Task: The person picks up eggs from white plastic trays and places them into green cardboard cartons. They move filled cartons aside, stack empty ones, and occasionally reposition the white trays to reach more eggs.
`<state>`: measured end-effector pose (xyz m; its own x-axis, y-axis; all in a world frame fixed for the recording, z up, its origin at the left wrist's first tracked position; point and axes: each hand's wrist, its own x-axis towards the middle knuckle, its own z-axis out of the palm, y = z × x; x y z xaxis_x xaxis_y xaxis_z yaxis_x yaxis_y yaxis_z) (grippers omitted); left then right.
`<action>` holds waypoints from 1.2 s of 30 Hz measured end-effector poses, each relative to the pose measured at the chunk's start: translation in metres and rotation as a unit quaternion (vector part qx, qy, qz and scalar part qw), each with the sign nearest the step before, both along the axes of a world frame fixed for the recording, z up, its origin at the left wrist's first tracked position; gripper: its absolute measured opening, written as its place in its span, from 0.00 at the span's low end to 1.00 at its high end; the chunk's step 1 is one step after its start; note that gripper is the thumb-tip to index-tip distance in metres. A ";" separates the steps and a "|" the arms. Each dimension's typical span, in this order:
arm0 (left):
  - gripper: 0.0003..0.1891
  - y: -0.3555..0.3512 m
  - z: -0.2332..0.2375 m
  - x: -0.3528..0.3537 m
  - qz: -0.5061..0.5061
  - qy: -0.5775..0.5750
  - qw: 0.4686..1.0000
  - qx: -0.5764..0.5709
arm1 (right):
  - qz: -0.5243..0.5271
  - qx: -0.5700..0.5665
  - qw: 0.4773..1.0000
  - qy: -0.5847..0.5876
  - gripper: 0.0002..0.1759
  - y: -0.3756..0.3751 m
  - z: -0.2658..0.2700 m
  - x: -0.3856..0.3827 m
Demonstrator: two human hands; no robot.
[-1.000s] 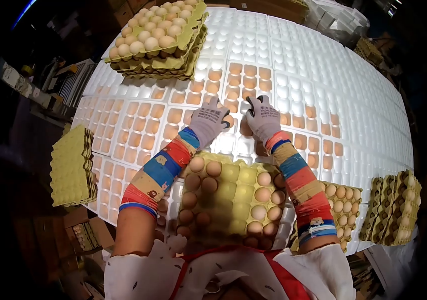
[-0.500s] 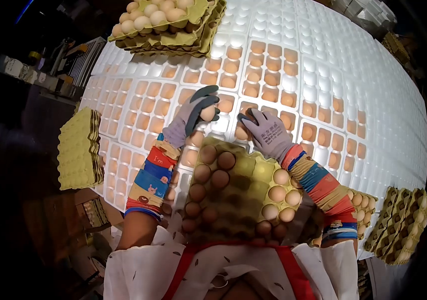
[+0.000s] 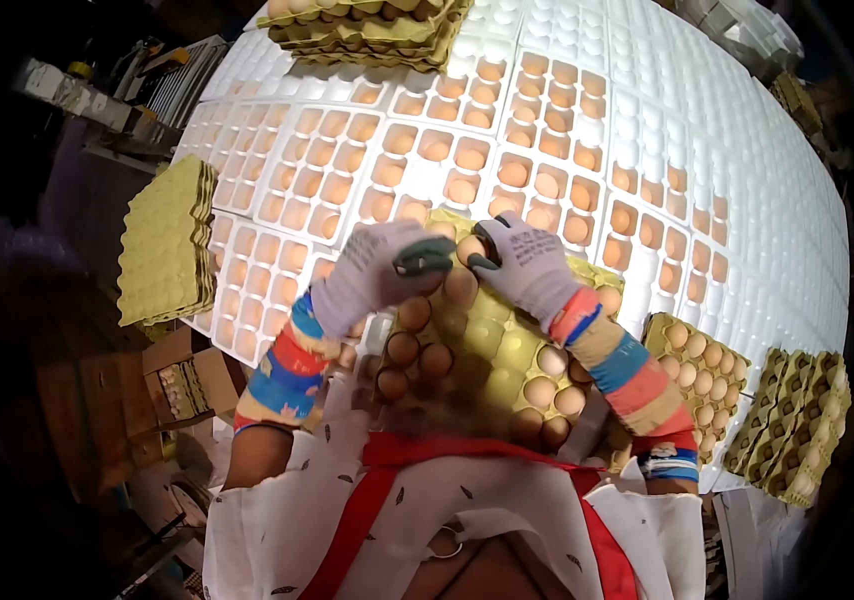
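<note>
A yellow egg tray (image 3: pixel 482 335), partly filled with brown eggs, lies right in front of my body. Above its far left corner, my left hand (image 3: pixel 387 262), in a grey glove, has its fingers curled together; whether an egg is inside is hidden. My right hand (image 3: pixel 527 262), also gloved, is closed around a brown egg (image 3: pixel 470 250) at the tray's far edge. Another egg (image 3: pixel 460 288) sits just below it in the tray. Beyond both hands are white foam trays (image 3: pixel 427 183) with single eggs in many of their compartments.
Stacked pulp trays (image 3: pixel 367 45) topped with eggs stand at the far left. Empty yellow trays (image 3: pixel 167 245) are piled at the left edge. On the right lie a tray of eggs (image 3: pixel 697 375) and stacked trays (image 3: pixel 787 425). An open carton (image 3: pixel 187 380) is at lower left.
Both hands have come together over the far part of the yellow tray, the left one moving right and nearer. Eggs now sit in foam compartments where the hands were. The view has shifted.
</note>
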<state>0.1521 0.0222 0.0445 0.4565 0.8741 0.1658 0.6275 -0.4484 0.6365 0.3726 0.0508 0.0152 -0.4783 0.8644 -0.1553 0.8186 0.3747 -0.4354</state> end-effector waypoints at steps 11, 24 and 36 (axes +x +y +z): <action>0.25 -0.046 -0.020 0.023 0.203 0.087 0.967 -0.124 | -0.213 -0.252 0.755 0.566 0.16 -0.018 -0.010 0.033; 0.21 0.022 -0.040 0.007 0.041 0.187 0.975 0.112 | -0.184 -0.324 0.749 0.548 0.24 -0.065 -0.004 0.010; 0.27 -0.021 0.013 -0.035 -0.053 0.185 0.975 -0.113 | 0.025 0.045 0.979 -0.198 0.24 -0.141 0.034 -0.063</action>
<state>0.1175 0.0015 0.0575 0.5378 0.8143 -0.2186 0.7910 -0.3975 0.4651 0.3100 -0.0902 0.0496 -0.4376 0.8605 -0.2608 0.8964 0.4403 -0.0510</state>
